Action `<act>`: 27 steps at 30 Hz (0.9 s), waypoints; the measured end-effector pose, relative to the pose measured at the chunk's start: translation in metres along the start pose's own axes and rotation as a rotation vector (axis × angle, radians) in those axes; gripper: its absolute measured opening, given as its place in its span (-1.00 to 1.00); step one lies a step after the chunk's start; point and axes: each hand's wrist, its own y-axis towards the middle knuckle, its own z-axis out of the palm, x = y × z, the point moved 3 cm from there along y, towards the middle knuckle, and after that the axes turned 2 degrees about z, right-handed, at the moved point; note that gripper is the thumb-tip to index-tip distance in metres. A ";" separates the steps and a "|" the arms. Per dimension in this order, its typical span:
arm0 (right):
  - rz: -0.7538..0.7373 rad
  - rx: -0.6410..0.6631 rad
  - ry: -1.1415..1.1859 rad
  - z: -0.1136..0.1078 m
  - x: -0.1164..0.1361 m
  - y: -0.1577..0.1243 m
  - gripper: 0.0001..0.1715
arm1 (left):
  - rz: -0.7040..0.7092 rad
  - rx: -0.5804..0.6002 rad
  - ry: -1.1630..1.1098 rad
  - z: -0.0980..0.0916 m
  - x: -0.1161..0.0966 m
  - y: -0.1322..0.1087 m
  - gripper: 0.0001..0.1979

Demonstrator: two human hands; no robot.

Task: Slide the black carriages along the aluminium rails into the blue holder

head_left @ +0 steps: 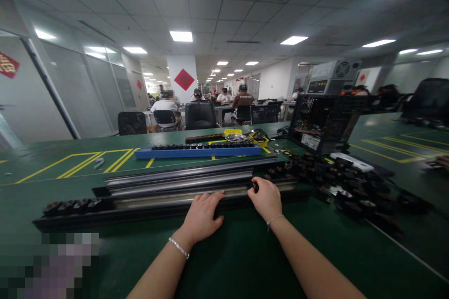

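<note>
My left hand [203, 215] lies flat with fingers stretched on the near edge of a long black rail [140, 212] on the green table. My right hand [266, 197] is closed, pinching a small black part [255, 187] against the grey metal rail [175, 182] just behind. A row of small black parts [72, 206] sits in the black rail at its left end. A heap of the same black parts [336, 180] lies to the right of my right hand.
A blue rail [196, 152] holding black parts lies farther back, with a metal bowl [235, 138] and yellow box behind it. An open computer case [326, 124] stands at the right rear. Chairs and seated people fill the background.
</note>
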 end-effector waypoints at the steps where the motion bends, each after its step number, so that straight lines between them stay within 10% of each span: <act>1: 0.006 0.001 -0.005 -0.001 -0.001 0.001 -0.69 | 0.000 0.001 -0.001 0.000 0.000 0.000 -0.43; 27: 0.075 0.049 -0.162 -0.016 -0.021 0.010 -0.68 | 0.001 0.005 0.010 0.000 0.001 0.001 -0.42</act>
